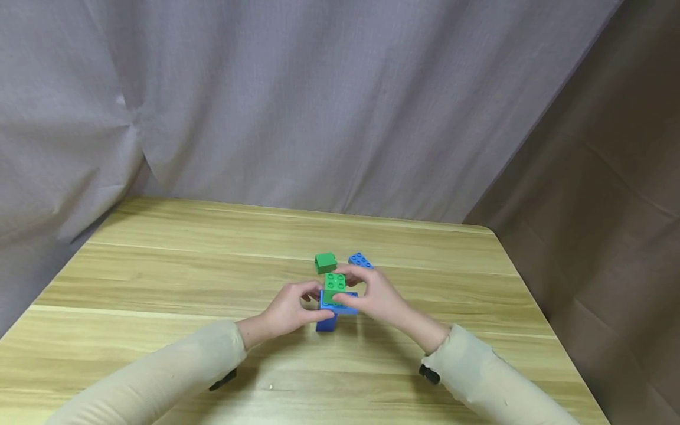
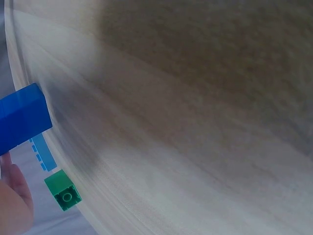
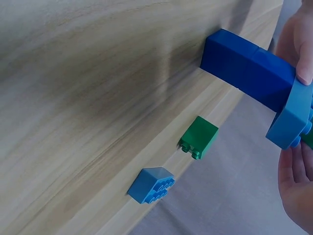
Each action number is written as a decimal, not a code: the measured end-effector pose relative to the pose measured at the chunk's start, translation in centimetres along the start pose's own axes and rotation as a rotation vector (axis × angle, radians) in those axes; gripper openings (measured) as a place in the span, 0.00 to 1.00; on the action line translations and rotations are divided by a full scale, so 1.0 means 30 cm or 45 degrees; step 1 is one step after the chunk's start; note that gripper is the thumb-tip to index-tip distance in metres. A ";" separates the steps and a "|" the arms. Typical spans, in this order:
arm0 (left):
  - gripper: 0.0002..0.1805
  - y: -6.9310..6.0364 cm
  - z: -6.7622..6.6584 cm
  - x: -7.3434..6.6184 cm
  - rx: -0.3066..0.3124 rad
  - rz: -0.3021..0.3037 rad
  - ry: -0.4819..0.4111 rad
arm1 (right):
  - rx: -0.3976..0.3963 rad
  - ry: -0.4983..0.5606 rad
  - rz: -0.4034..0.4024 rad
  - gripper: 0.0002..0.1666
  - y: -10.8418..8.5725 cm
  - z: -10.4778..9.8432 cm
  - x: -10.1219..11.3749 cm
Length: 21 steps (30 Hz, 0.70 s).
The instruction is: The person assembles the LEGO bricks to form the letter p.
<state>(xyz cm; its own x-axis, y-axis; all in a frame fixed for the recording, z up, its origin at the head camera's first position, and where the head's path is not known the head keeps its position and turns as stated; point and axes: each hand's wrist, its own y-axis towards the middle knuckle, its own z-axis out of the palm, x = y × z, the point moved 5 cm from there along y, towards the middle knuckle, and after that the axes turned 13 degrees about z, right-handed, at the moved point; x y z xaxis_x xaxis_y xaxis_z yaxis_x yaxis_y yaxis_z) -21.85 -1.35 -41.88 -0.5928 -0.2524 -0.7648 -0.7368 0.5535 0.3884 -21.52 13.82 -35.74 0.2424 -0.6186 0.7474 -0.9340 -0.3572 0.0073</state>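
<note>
A light blue brick lies across the top of a column of dark blue bricks. On its left end sits a green brick, studs up. My right hand pinches this green brick, thumb at the near side and fingers at the far side. From the left, my left hand grips the light blue brick's end, its thumb along the near face. The column's foot is at or very close to the table; contact is hard to tell. In the left wrist view, the dark blue column hides part of the scene.
Beyond the hands, a loose green brick lies on its side on the wooden table. To its right is a loose blue brick, partly behind my right hand. Grey curtains hang along the back and right of the table.
</note>
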 end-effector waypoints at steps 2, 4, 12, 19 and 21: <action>0.15 0.001 0.000 0.000 -0.001 -0.007 0.001 | 0.004 0.011 0.000 0.22 -0.002 0.000 0.002; 0.15 0.001 -0.001 0.000 -0.003 -0.016 0.002 | 0.009 0.006 0.002 0.22 -0.003 0.000 0.004; 0.15 -0.003 -0.002 -0.001 -0.003 -0.036 -0.017 | 0.023 -0.066 -0.083 0.21 -0.002 0.010 0.011; 0.15 -0.002 -0.002 -0.002 -0.007 -0.030 -0.022 | 0.018 -0.128 -0.175 0.23 -0.007 0.013 0.013; 0.15 -0.002 -0.001 -0.001 -0.008 -0.031 -0.025 | 0.017 -0.148 -0.190 0.23 -0.008 0.012 0.016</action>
<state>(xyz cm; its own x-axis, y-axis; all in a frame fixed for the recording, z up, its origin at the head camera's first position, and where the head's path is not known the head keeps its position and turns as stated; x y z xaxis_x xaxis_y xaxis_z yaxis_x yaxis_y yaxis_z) -21.79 -1.38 -41.86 -0.5679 -0.2502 -0.7841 -0.7531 0.5425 0.3723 -21.08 13.36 -35.61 0.4071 -0.6346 0.6569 -0.8822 -0.4595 0.1027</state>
